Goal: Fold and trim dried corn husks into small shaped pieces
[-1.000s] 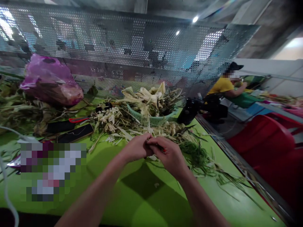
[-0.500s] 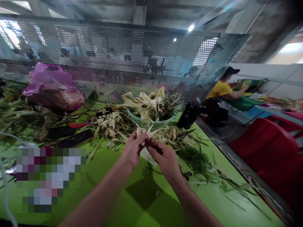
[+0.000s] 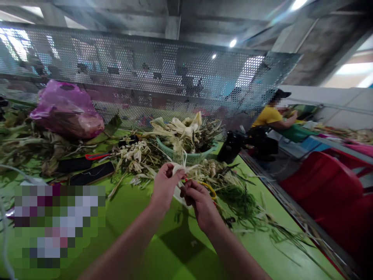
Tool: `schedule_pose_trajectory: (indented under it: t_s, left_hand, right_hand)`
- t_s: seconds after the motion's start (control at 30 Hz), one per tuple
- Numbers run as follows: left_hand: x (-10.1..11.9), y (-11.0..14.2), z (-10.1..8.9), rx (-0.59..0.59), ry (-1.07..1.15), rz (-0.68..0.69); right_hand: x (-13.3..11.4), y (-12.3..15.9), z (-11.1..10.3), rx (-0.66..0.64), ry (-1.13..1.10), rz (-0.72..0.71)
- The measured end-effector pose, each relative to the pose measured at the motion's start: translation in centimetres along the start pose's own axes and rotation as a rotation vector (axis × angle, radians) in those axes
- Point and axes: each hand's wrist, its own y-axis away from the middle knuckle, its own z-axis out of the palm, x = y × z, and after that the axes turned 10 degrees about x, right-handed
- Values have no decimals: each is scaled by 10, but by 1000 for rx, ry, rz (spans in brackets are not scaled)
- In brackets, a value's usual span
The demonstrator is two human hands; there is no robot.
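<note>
My left hand (image 3: 163, 186) is closed, pinching a pale strip of dried corn husk (image 3: 177, 168) between thumb and fingers. Thin white ends of the strip stick up and to the right. Close beside it, my right hand (image 3: 199, 200) is closed with its fingertips near the husk's lower end. A yellow-and-red looped handle (image 3: 212, 189) shows past its knuckles, perhaps of scissors; the rest is hidden by the hand. A small red spot shows by the right fingertips. Below both hands hangs a whitish piece of husk (image 3: 179, 196), partly covered.
Beyond my hands stands a green basket (image 3: 198, 157) of dried husks. Loose plant scraps (image 3: 136, 151), green strands (image 3: 241, 204), a dark phone-like slab (image 3: 92, 174), a red-edged cutter (image 3: 97, 156) and a purple bag (image 3: 65, 109) lie around. A co-worker (image 3: 269, 116) sits far right.
My hands were together with the husk mostly hidden; now the left hand holds it up in view. My right hand has shifted slightly down, and the yellow handle shows more. The view has tilted up.
</note>
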Motion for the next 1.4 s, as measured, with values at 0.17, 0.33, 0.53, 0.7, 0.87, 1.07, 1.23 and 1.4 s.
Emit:
schedule_pose_trajectory:
  t_s: [0.17,0.33,0.53,0.7,0.87,1.07,1.23,1.4]
  left_hand:
    - [12,-13,-10,98,24,78]
    - [19,-18,-17,127,65,99]
    - [21,-14,-17,-62,-27,-38]
    - [16,-4,-9,-267,-69,-200]
    - [10,-2,-8,-286,-50,-291]
    - [9,-3,-10,-279,10,-345]
    - [16,-3,-9,-254,4,-374]
    - [16,-6,-12,-258,-91,-322]
  right_hand:
    - [-10,0,-7,20,256,-56]
    - [-17,1,-11,-40,423,-92]
    - [-25,0,-15,-109,432,-155]
    - [-24,-6,-20,59,116,-146]
    - [-22,-9,-23,170,39,-177]
    - [-25,-9,-25,237,48,-208]
    - [-25,-14,-32,304,25,-228]
    - [-25,-19,-40,368,156,-328]
